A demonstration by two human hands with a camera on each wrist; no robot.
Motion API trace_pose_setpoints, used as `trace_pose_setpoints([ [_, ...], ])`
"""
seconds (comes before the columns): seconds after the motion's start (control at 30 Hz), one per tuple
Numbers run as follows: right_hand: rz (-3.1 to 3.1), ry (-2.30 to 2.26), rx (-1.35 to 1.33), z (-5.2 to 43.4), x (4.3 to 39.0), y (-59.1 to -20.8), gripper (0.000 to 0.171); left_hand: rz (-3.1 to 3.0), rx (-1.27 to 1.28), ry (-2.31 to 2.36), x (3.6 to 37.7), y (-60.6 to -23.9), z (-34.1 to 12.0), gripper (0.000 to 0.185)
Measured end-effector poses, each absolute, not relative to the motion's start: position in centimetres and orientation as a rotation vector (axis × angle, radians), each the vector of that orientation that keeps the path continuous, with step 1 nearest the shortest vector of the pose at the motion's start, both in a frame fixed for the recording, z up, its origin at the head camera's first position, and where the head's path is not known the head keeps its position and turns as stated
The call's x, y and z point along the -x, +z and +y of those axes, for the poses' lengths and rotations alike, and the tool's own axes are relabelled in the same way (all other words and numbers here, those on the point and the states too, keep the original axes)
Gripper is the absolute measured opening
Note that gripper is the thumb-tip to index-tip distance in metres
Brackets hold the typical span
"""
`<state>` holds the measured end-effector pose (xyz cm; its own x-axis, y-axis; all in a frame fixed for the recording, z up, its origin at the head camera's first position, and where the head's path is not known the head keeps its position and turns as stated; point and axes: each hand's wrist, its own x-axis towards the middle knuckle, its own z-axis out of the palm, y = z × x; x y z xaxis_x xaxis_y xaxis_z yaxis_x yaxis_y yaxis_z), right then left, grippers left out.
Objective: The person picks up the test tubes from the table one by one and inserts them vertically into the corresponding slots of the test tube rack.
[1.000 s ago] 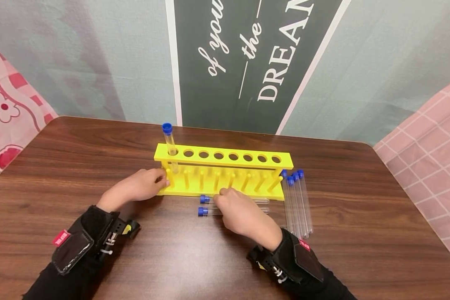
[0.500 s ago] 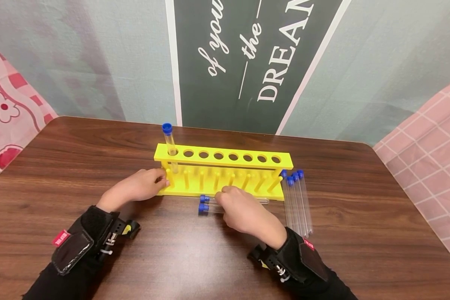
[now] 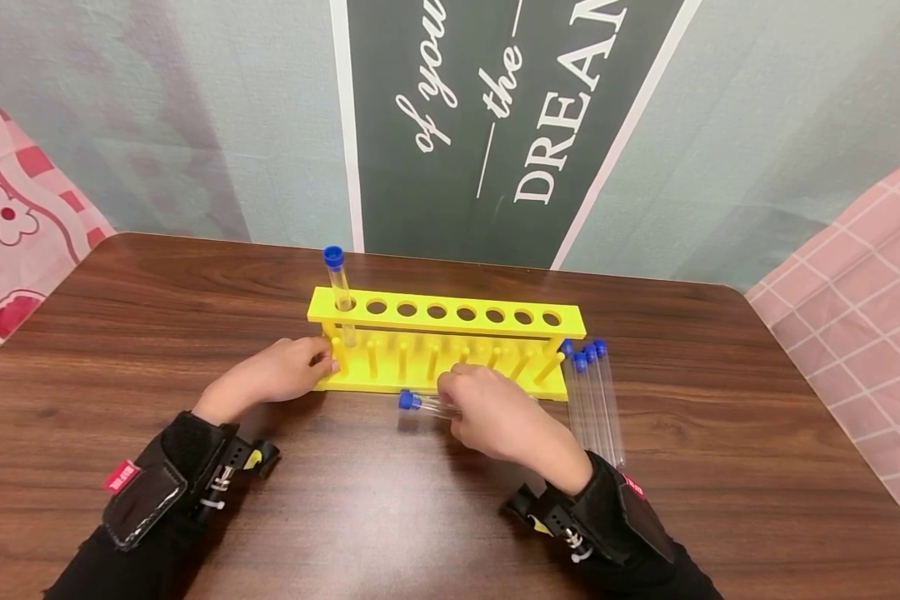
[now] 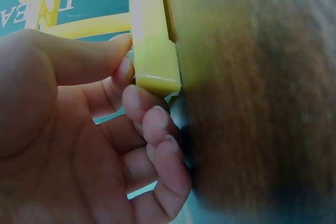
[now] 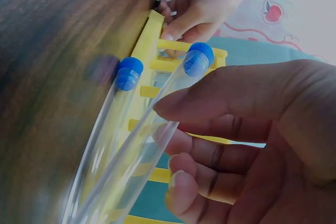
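A yellow test tube rack point(image 3: 450, 324) stands on the table, with one blue-capped test tube point(image 3: 341, 285) upright in its leftmost hole. My left hand point(image 3: 288, 368) grips the rack's left end, and its thumb and fingers meet the yellow base point(image 4: 152, 51) in the left wrist view. In front of the rack, my right hand point(image 3: 495, 414) pinches a clear test tube point(image 5: 144, 140) between thumb and fingers, its blue cap pointing left. A second capped test tube point(image 5: 127, 77) lies beside the rack base, mostly hidden in the head view.
Several blue-capped tubes point(image 3: 596, 408) lie side by side at the rack's right end. Brown wooden table point(image 3: 720, 417) surrounds everything. Behind its far edge hangs a printed cloth point(image 3: 270, 125) with lettering.
My right hand has shifted slightly right and lifted the nearer tube, whose cap has moved up toward the other tube. My left hand stays at the rack's end.
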<state>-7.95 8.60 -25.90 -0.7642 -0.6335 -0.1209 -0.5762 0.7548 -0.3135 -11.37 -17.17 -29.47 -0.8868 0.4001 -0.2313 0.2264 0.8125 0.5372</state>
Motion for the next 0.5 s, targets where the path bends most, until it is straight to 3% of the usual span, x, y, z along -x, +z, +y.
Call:
trace_pose_setpoints([
  [0.5,2.724,-0.508,0.955,9.5,7.9,-24.6,0.017,2.664,-0.465,0.72,11.4,-29.4,-17.1,0.02],
])
